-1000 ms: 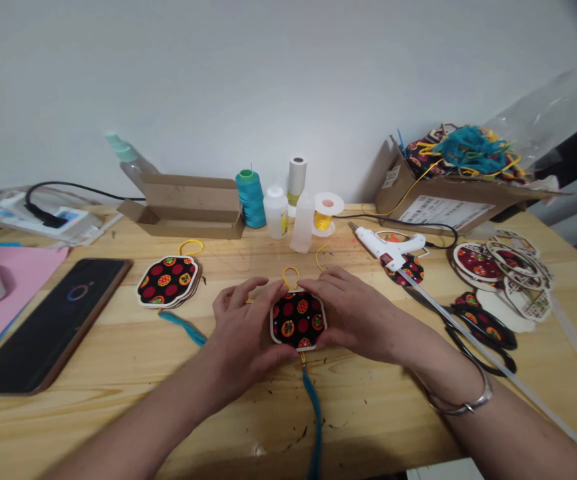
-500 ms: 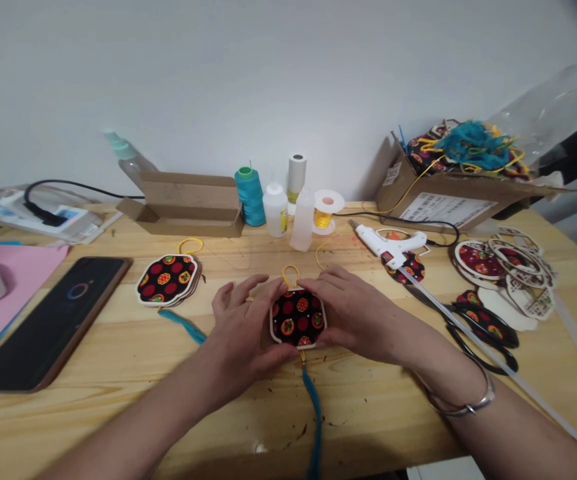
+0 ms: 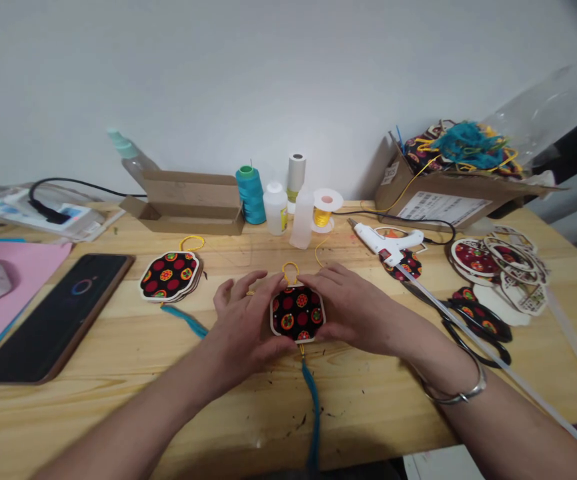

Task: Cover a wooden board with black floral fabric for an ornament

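we are seeing the patterned ornament lying a little below the centre of the frame, between both hands. the left hand is holding its left edge and the right hand its right edge, so neither is being nearer. the line from yellow loop to teal tassel is running almost up and down the frame. the fingers are covering parts of the side edges; the underside is hiding from us, the tassel's end is darkening at the bottom border, and we are not managing to tell how firmly the hands are pressing.
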`<state>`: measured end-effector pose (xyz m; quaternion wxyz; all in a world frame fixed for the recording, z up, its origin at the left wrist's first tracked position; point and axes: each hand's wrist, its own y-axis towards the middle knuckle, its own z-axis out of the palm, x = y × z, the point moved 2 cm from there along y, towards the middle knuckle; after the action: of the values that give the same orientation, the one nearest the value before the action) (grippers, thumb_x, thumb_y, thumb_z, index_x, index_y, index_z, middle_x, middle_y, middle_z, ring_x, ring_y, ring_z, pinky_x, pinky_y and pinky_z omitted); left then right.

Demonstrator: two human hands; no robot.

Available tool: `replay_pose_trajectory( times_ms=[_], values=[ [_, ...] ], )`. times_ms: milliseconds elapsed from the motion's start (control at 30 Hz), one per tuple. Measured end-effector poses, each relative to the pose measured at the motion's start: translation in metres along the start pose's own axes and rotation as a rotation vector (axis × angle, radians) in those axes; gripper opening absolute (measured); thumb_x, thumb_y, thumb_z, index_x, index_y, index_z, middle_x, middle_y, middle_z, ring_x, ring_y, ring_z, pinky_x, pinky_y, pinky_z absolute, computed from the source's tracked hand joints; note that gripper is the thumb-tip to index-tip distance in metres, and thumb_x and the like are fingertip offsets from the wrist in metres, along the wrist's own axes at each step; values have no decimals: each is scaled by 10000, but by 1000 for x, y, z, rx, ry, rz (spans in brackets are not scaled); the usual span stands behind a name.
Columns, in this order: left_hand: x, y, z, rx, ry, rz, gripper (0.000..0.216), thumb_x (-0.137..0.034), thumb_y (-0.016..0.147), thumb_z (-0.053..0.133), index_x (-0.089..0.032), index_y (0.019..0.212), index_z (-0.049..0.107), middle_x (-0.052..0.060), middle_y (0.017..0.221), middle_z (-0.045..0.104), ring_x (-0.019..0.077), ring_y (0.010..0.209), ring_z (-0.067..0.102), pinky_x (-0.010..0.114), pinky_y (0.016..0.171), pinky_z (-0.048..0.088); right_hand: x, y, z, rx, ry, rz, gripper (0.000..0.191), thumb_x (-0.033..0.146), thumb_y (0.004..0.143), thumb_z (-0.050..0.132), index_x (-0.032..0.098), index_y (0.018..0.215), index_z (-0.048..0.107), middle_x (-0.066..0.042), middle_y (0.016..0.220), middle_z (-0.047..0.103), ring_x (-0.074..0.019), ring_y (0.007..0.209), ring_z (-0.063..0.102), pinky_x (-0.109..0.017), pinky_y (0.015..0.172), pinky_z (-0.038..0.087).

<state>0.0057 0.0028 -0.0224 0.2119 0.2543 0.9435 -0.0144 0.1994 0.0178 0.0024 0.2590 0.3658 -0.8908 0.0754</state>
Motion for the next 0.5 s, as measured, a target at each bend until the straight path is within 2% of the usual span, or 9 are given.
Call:
replay_pose_trajectory(
  times_ms=[300, 500],
  values=[
    [0, 0, -3, 9, -52, 4, 790, -520, 671, 644, -237, 1328, 309, 111, 1265, 547, 336, 1237, 320, 557, 980, 148, 1, -2, 0, -1, 1, -1, 661, 362, 703, 689, 199, 1278, 409, -111, 1181, 536, -255, 1066, 442, -437, 900, 366],
    [-1, -3, -4, -10, -19, 1, 754, -540, 681, 615, -195, 1299, 354, 144, 1283, 506, 325, 1228, 342, 556, 988, 148, 4, -1, -1, -12, 19, -18, 675, 344, 695, 702, 207, 1284, 403, -85, 1205, 526, -234, 1069, 442, -409, 918, 364]
  ],
)
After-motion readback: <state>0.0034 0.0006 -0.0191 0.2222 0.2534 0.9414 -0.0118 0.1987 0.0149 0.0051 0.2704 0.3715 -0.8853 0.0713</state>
